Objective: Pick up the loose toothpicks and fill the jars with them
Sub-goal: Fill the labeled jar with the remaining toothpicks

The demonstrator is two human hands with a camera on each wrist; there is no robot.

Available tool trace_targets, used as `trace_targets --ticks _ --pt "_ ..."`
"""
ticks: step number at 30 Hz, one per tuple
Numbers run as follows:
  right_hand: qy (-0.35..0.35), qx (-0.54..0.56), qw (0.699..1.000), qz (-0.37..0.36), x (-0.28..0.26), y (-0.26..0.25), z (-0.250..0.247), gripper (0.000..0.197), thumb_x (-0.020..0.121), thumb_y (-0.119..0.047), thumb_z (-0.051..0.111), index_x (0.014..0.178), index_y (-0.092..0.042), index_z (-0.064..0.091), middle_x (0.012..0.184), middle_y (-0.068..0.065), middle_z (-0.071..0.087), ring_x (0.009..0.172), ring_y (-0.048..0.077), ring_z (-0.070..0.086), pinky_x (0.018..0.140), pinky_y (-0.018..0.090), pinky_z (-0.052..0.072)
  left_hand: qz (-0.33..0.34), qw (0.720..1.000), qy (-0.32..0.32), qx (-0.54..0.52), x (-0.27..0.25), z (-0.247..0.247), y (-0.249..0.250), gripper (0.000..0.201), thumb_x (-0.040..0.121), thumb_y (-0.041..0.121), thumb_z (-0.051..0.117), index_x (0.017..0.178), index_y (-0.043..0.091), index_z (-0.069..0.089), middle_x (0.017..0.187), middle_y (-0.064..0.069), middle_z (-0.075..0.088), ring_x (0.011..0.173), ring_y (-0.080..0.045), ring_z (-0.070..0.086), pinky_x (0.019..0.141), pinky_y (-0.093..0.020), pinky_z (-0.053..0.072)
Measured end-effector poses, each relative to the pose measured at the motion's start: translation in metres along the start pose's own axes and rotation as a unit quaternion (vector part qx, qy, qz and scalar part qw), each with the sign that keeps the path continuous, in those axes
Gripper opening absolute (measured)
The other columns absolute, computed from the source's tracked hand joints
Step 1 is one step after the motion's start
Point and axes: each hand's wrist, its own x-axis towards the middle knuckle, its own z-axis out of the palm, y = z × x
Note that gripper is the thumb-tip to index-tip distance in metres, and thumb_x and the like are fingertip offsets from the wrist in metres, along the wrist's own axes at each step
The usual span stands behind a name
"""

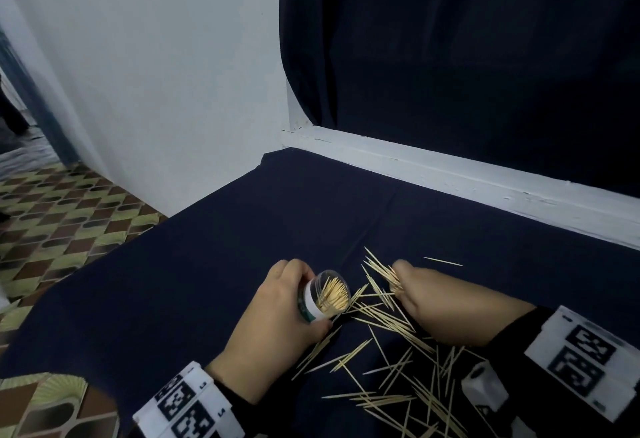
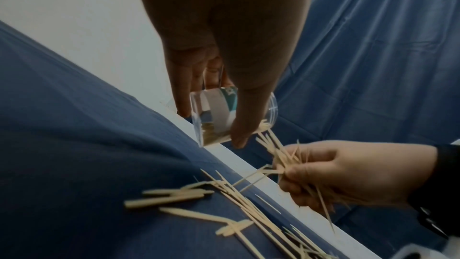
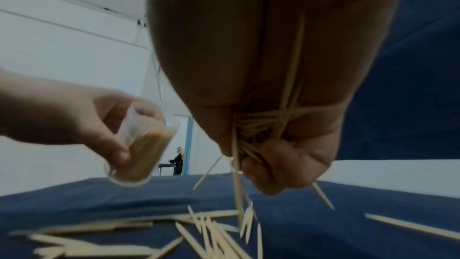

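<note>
My left hand [image 1: 291, 302] grips a small clear plastic jar [image 1: 325, 295] with a white and green label, tilted with its open mouth toward the right and packed with toothpicks [image 1: 333, 295]. The same jar [image 2: 219, 113] shows under my fingers in the left wrist view, and the jar [image 3: 141, 151] appears again at the left of the right wrist view. My right hand [image 1: 419, 294] holds a bundle of toothpicks [image 1: 384, 273] in a closed fist just right of the jar's mouth. Several loose toothpicks [image 1: 398, 361] lie scattered on the dark blue cloth [image 1: 242, 247] below both hands.
A white ledge [image 1: 450, 178] runs along the back of the table beneath a dark curtain [image 1: 450, 56]. A white wall [image 1: 156, 74] stands at the left, with patterned floor [image 1: 52, 216] past the table's left edge. A small white block [image 1: 485, 385] sits near my right wrist.
</note>
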Motion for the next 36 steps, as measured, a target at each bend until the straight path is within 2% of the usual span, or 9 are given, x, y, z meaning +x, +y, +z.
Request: trace_targets --ticks 2,4,8,15,18,20,24,32,36 --pt "0.004 -0.004 1.000 -0.024 -0.010 -0.008 -0.012 0.024 0.098 -0.015 0.035 0.078 -0.025 0.027 0.080 -0.001 0.046 0.068 0.014 0.044 0.068 0.036 0.042 0.004 1.000 -0.006 0.002 -0.001 0.003 0.001 0.045 0.068 0.033 0.081 0.098 0.032 0.047 0.100 0.016 0.045 0.090 0.001 0.049 0.074 -0.013 0.045" --pt "0.002 -0.035 0.999 -0.035 -0.016 -0.015 -0.018 0.026 0.095 -0.008 0.034 0.078 -0.026 0.027 0.081 -0.002 0.042 0.070 0.015 0.045 0.066 0.033 0.039 0.009 1.000 -0.008 0.001 -0.001 0.006 0.003 0.045 0.067 0.032 0.081 0.096 0.033 0.047 0.100 0.017 0.045 0.089 0.002 0.049 0.073 -0.014 0.045" --pt "0.019 -0.123 0.991 -0.049 -0.025 -0.026 -0.019 0.019 0.091 -0.003 0.031 0.098 -0.020 0.035 0.095 0.003 0.044 0.085 0.022 0.049 0.071 0.035 0.042 0.026 1.000 -0.011 -0.009 0.000 0.010 0.009 0.044 0.067 0.030 0.081 0.096 0.033 0.048 0.098 0.017 0.045 0.087 0.005 0.048 0.071 -0.011 0.044" --pt "0.077 -0.230 0.966 -0.085 -0.021 -0.043 -0.017 0.036 0.091 -0.009 0.019 0.121 -0.010 0.040 0.119 0.010 0.047 0.106 0.028 0.051 0.077 0.037 0.037 0.069 0.998 -0.004 0.003 0.004 0.015 0.023 0.040 0.068 0.028 0.078 0.097 0.030 0.050 0.097 0.013 0.045 0.081 -0.002 0.052 0.069 -0.019 0.047" --pt "0.054 -0.183 0.979 -0.073 -0.019 -0.050 -0.028 0.025 0.095 -0.009 0.036 0.119 -0.011 0.043 0.117 0.008 0.048 0.105 0.028 0.054 0.073 0.035 0.041 0.078 0.997 0.004 0.008 0.007 0.017 0.025 0.040 0.069 0.032 0.078 0.098 0.030 0.051 0.096 0.014 0.044 0.080 -0.001 0.052 0.068 -0.018 0.047" --pt "0.047 -0.110 0.990 -0.074 -0.016 -0.045 -0.037 0.021 0.091 -0.012 0.051 0.110 -0.021 0.047 0.110 0.000 0.052 0.097 0.024 0.059 0.074 0.036 0.048 0.078 0.997 0.006 0.007 0.009 0.015 0.025 0.041 0.068 0.032 0.078 0.100 0.030 0.051 0.096 0.014 0.044 0.081 0.000 0.051 0.069 -0.016 0.047" --pt "0.056 0.001 0.996 -0.063 -0.013 -0.032 -0.051 0.043 0.068 -0.026 0.081 0.091 -0.040 0.048 0.088 -0.015 0.050 0.081 0.010 0.057 0.072 0.037 0.052 0.069 0.998 -0.003 0.003 0.012 0.013 0.026 0.045 0.067 0.032 0.080 0.101 0.029 0.051 0.099 0.014 0.045 0.085 0.001 0.051 0.072 -0.017 0.047" --pt "0.097 0.165 0.977 -0.097 -0.010 -0.025 -0.049 0.043 0.066 -0.012 0.083 0.093 -0.036 0.060 0.084 -0.015 0.062 0.074 0.003 0.061 0.070 0.026 0.055 0.066 0.998 -0.013 0.000 0.015 0.016 0.027 0.050 0.064 0.036 0.083 0.102 0.030 0.051 0.098 0.015 0.045 0.087 0.001 0.049 0.073 -0.014 0.045" --pt "0.135 0.229 0.958 -0.108 -0.012 -0.020 -0.047 0.037 0.075 -0.004 0.076 0.092 -0.034 0.064 0.083 -0.013 0.062 0.065 -0.007 0.059 0.062 0.017 0.051 0.064 0.998 -0.006 -0.007 0.016 0.015 0.025 0.049 0.064 0.036 0.083 0.101 0.031 0.050 0.098 0.015 0.045 0.087 0.002 0.048 0.072 -0.011 0.043"
